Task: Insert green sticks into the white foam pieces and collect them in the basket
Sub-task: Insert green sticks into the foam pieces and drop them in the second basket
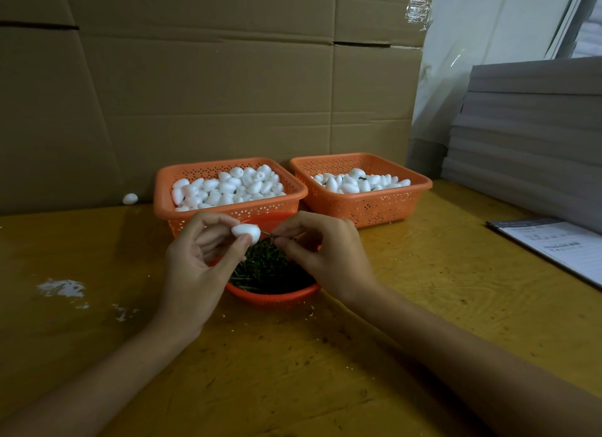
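My left hand (195, 267) pinches a white egg-shaped foam piece (245, 232) between thumb and fingers. My right hand (322, 254) pinches a thin green stick (268, 235) whose tip touches the foam piece's right end. Both hands hover over a round orange bowl (277, 298) full of green sticks (265, 270). Behind it, the left orange basket (163, 205) is heaped with several plain foam pieces. The right orange basket (420, 192) holds fewer foam pieces, some with green showing.
One loose foam piece (130, 198) lies by the cardboard wall (208, 87) at back left. White foam crumbs (63, 288) mark the yellow table (439, 273). A printed sheet (560, 251) and stacked grey boards (534, 136) occupy the right side.
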